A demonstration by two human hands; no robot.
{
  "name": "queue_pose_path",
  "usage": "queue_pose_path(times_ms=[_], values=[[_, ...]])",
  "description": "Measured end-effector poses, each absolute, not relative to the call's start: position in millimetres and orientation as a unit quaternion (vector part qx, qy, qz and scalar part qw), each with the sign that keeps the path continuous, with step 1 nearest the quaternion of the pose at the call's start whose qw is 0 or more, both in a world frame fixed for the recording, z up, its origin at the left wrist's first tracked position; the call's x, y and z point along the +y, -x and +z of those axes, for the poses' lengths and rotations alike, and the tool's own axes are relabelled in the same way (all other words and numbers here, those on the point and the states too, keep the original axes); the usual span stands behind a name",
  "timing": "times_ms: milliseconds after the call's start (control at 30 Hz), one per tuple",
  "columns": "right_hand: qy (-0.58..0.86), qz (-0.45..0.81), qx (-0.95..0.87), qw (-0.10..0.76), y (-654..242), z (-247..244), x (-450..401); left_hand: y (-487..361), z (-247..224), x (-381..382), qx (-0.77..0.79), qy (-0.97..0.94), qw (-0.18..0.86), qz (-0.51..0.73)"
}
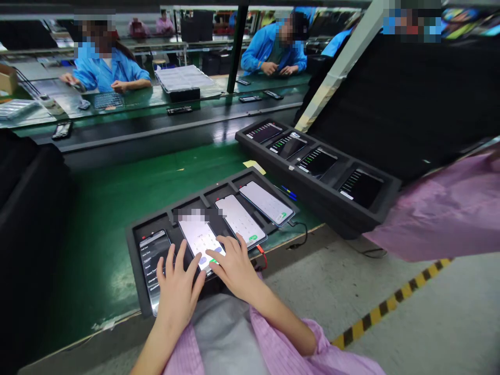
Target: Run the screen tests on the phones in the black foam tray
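Note:
Both hands hover over or touch a lit smartphone (198, 235) showing a white dial keypad. My left hand (177, 284) has its fingers spread, with a fingertip by the keypad's lower left. My right hand (236, 263) reaches over the keypad's lower right, fingers apart. Under the left fingers' outer side lies a smartphone with a dark text menu (150, 268). To the right rest two more phones with white keypad screens, a nearer phone (240, 221) and a farther phone (267, 203). All sit in slots of a black foam tray (135, 250).
A second black tray (328, 190) with several dark-screened phones stands at right. The green bench (97, 208) carries yellow paper (254, 166) and a blue pen (289, 192). Cables hang at its front edge. Across a conveyor (148, 133), co-workers in blue work. A pink sleeve (437, 208) shows at right.

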State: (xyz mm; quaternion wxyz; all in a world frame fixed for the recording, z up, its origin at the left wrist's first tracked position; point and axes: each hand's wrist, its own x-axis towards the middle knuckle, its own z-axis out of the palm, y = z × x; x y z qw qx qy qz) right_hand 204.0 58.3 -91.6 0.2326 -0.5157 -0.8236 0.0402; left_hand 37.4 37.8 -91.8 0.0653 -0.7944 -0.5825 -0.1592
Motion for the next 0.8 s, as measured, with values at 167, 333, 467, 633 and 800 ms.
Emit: queue_pose_path(times_ms=[167, 333, 467, 633, 800], values=[[0.533, 0.04, -0.798, 0.278, -212, -91, 55, -40, -89, 38, -0.581, 0.796, 0.097, -0.139], [0.549, 0.034, -0.787, 0.279, -218, -94, 55, -38, -88, 34, -0.555, 0.807, 0.123, -0.158], [0.561, 0.042, -0.784, 0.262, -218, -97, 56, -39, -87, 32, -0.551, 0.809, 0.117, -0.169], [0.55, 0.042, -0.789, 0.27, -218, -96, 56, -43, -85, 32, -0.572, 0.795, 0.093, -0.18], [0.549, 0.027, -0.786, 0.282, -220, -92, 55, -43, -86, 30, -0.568, 0.795, 0.113, -0.18]])
